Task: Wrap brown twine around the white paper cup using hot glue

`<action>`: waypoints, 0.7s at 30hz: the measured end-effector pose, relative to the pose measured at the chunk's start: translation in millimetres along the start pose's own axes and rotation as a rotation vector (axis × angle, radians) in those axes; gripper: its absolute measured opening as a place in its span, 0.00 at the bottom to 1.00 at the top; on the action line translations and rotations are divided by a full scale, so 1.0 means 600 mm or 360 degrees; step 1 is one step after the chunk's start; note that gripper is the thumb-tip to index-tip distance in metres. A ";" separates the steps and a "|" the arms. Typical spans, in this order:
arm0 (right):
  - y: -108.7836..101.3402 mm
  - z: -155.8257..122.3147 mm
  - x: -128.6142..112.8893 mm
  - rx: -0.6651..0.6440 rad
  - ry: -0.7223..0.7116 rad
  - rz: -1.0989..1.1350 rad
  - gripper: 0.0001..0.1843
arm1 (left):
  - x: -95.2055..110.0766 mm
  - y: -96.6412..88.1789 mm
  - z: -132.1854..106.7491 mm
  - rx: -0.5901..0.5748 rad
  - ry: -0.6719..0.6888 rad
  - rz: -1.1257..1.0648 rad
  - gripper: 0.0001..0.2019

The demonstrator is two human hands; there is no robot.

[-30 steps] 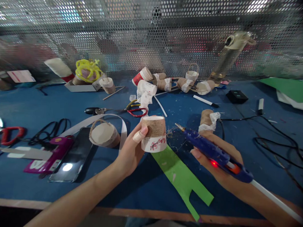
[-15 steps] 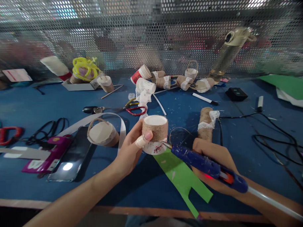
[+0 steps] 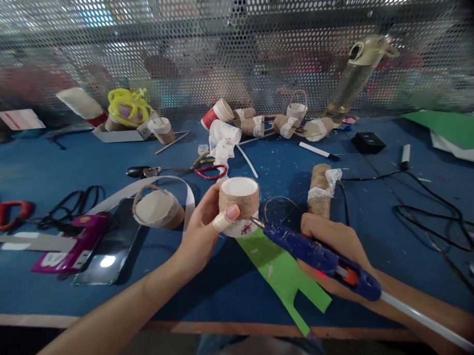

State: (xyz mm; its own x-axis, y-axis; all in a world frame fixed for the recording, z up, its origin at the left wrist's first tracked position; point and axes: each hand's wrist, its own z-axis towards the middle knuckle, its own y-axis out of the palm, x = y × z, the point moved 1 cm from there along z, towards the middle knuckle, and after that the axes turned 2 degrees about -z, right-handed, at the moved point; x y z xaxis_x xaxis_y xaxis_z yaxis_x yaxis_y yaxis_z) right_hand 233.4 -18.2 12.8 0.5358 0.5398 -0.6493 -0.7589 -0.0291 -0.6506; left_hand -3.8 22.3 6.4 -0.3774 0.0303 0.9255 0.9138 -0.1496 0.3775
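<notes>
My left hand [image 3: 208,225] is closed around a paper cup [image 3: 240,200], its open mouth facing up. Brown twine wraps the cup's upper part; the lower part is bare white with a reddish print. A blue glue gun [image 3: 308,247] is gripped in my right hand [image 3: 336,243], with a clear glue stick [image 3: 422,318] sticking out of its back end. The nozzle meets the cup near the lower edge of the twine; whether it touches I cannot tell. A loose strand of twine [image 3: 279,198] curves behind the nozzle. Green paper [image 3: 280,277] lies below the cup.
Scissors [image 3: 209,171], a phone [image 3: 114,245], a purple tool [image 3: 75,244] and a twine-handled basket [image 3: 158,208] lie left. A twine roll [image 3: 320,191] is behind my right hand. Twine-wrapped cups [image 3: 285,125] and a tilted bottle [image 3: 353,78] stand along the perforated metal screen [image 3: 186,62].
The glue gun's nozzle has shifted slightly up and left along the cup, towards the twine's lower edge. The whole view has shifted slightly. Both hands keep their holds.
</notes>
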 end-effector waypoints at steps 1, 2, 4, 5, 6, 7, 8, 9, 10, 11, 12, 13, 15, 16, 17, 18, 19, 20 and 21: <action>0.001 0.000 0.000 0.0003 -0.0018 0.0007 0.14 | -0.001 -0.001 0.000 0.0009 0.0006 0.0017 0.20; 0.001 0.000 -0.001 0.0007 -0.0029 0.0010 0.15 | -0.002 -0.002 -0.001 0.0013 0.0007 0.0027 0.21; 0.001 0.000 -0.002 0.0016 -0.0014 -0.0004 0.14 | -0.002 -0.003 -0.001 0.0014 -0.0004 0.0034 0.20; 0.000 0.001 -0.003 0.0019 0.0005 -0.0014 0.14 | -0.002 -0.003 -0.001 0.0017 -0.0012 0.0033 0.20; -0.001 0.001 -0.004 0.0020 0.0024 -0.0023 0.14 | -0.001 -0.003 -0.001 0.0025 -0.0018 0.0030 0.19; -0.001 0.002 -0.004 0.0021 0.0046 -0.0035 0.14 | -0.001 -0.003 -0.001 0.0038 -0.0022 0.0023 0.19; -0.002 0.002 -0.003 0.0022 0.0067 -0.0043 0.14 | 0.000 -0.003 -0.001 0.0053 -0.0024 0.0014 0.19; -0.002 0.002 -0.003 0.0024 0.0085 -0.0042 0.15 | 0.001 -0.002 -0.002 0.0068 -0.0026 0.0003 0.20; -0.002 0.003 -0.001 0.0030 0.0098 -0.0035 0.16 | 0.001 -0.002 -0.002 0.0079 -0.0027 -0.0007 0.21; -0.002 0.003 0.000 0.0038 0.0108 -0.0025 0.16 | 0.002 -0.002 -0.002 0.0086 -0.0029 -0.0015 0.22; -0.002 0.002 0.002 0.0048 0.0113 -0.0009 0.16 | 0.002 -0.002 -0.002 0.0085 -0.0031 -0.0019 0.22; -0.002 0.002 0.003 0.0056 0.0111 0.0009 0.16 | 0.001 -0.002 -0.002 0.0081 -0.0036 -0.0018 0.23; 0.000 0.001 0.004 0.0065 0.0100 0.0019 0.16 | 0.000 -0.003 -0.001 0.0068 -0.0041 -0.0006 0.22; 0.001 0.001 0.004 0.0060 0.0093 0.0013 0.16 | -0.001 -0.003 -0.001 0.0060 -0.0039 0.0003 0.21; 0.002 0.000 0.004 0.0055 0.0083 0.0009 0.15 | -0.001 -0.003 -0.001 0.0048 -0.0038 0.0009 0.21; 0.003 0.000 0.003 0.0051 0.0069 0.0012 0.15 | -0.002 -0.003 0.000 0.0033 -0.0039 0.0013 0.20; 0.004 -0.001 0.003 0.0046 0.0051 0.0022 0.15 | -0.003 -0.003 0.000 0.0017 -0.0038 0.0011 0.20; 0.004 -0.002 0.002 0.0041 0.0032 0.0037 0.15 | -0.003 -0.002 0.000 0.0001 -0.0038 0.0005 0.20; 0.005 -0.002 0.002 0.0039 0.0016 0.0053 0.15 | -0.003 -0.002 0.000 -0.0010 -0.0042 -0.0004 0.21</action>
State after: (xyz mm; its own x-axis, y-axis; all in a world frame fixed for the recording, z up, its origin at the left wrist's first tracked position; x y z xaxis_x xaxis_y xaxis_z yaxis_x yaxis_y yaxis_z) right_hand 232.2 -18.5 9.7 0.5136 0.5304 -0.6745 -0.7852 -0.0265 -0.6187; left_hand -3.9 22.3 4.1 -0.3754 0.0566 0.9251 0.9120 -0.1557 0.3796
